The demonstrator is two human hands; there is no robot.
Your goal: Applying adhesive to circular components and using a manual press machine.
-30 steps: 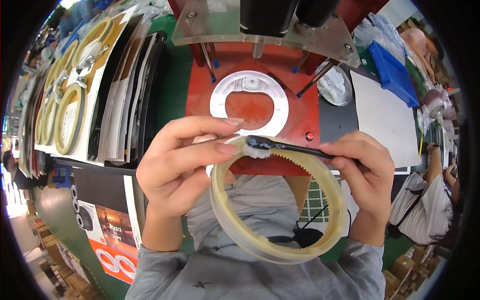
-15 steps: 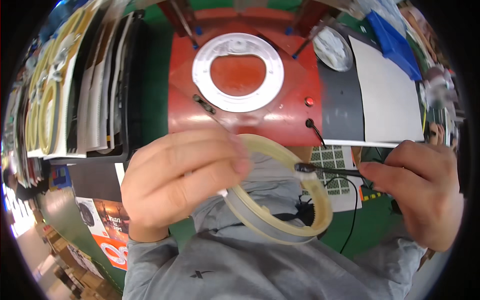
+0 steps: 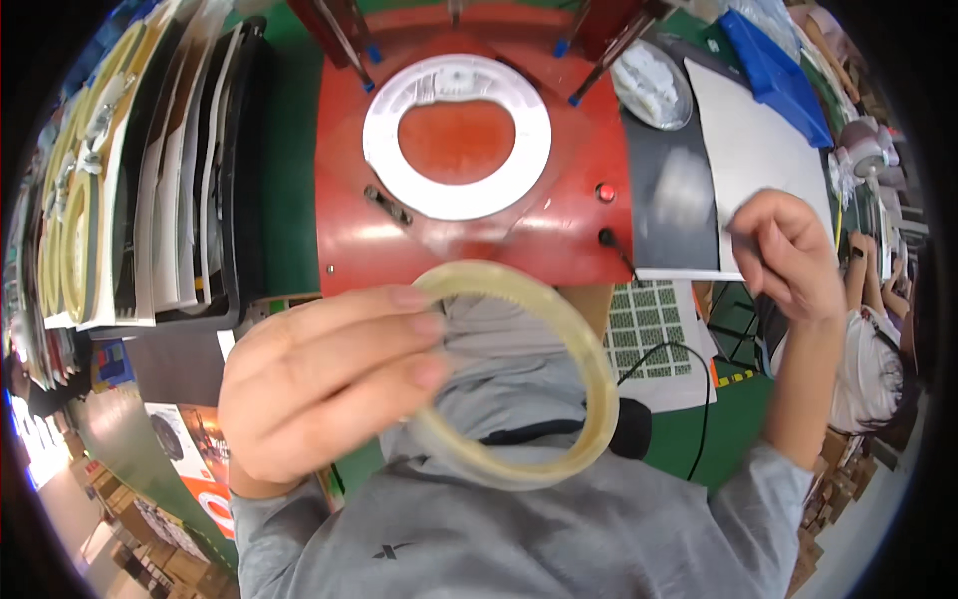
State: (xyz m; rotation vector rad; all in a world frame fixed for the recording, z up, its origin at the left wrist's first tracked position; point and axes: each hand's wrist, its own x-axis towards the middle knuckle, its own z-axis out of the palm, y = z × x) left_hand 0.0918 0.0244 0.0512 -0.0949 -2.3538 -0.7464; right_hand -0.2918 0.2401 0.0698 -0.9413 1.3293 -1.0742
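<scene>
My left hand (image 3: 329,379) grips the left side of a pale yellow ring (image 3: 589,369), its fingers closed over the rim. The ring is held tilted in front of my grey shirt, and small teeth show along its upper inner edge. To the right, my right hand (image 3: 793,260) is raised near the table edge, fingers closed. A dark bit shows at its fingertips, too blurred to name. Just left of that hand is a whitish smear (image 3: 684,190) over the dark grey mat. Beyond the yellow ring, a white flat ring (image 3: 384,150) lies on a red work surface (image 3: 339,240).
On the left stands a black bin (image 3: 249,200) with upright boards and yellow rings. A dish with white material (image 3: 649,85), a white sheet (image 3: 738,130) and a blue tray (image 3: 773,80) lie at the right. A black cable (image 3: 704,429) hangs below the table. Other people are at far right.
My right hand has moved up and away from the yellow ring, with the black stick-like tool no longer against it. The ring has turned in my left hand and shifted slightly left.
</scene>
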